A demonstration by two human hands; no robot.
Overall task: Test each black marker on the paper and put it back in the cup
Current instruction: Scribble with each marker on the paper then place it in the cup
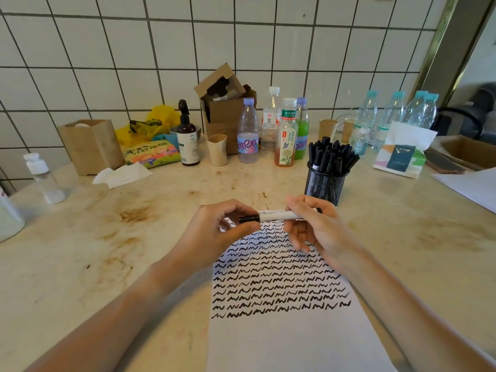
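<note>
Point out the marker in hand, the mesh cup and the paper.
marker (279, 215): head view, on its white barrel between the hands.
mesh cup (323, 185): head view, on its black mesh wall.
paper (290, 342): head view, on the blank lower part.

Paper (284, 342): top hidden behind both hands; bottom cut off by frame edge.
Marker (276, 216): far end hidden in right hand (314, 232).

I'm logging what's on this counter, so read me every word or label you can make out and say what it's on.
"TISSUE": tissue pack.
"东方树叶": green label of the amber tea bottle.
"anten", partly readable: clear water bottle.
Snack bag, brown pump bottle, other bottle labels: too small or blurred.
Paper: only squiggles, no words.
</note>
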